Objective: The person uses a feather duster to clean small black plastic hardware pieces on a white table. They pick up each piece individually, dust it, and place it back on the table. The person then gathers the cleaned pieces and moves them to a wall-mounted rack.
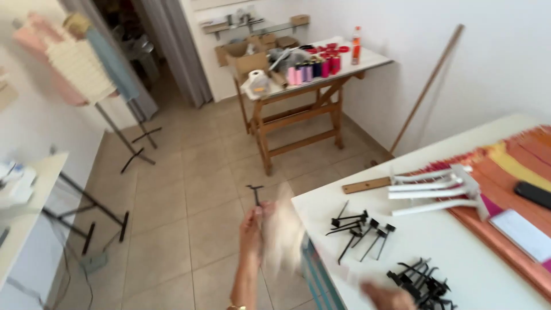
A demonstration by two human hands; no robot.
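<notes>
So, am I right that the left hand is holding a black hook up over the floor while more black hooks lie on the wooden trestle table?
Not quite: the head view shows the other black hooks lying on the white table at the right, not the wooden trestle table. The left hand does hold a black hook up over the floor.

We see black hooks (360, 227) on a white table (436, 247) at lower right, orange, red and yellow striped cloth (511, 166) at far right, pink and red thread spools (315, 68) at upper centre, beige floor tiles (189, 195) across the middle.
</notes>
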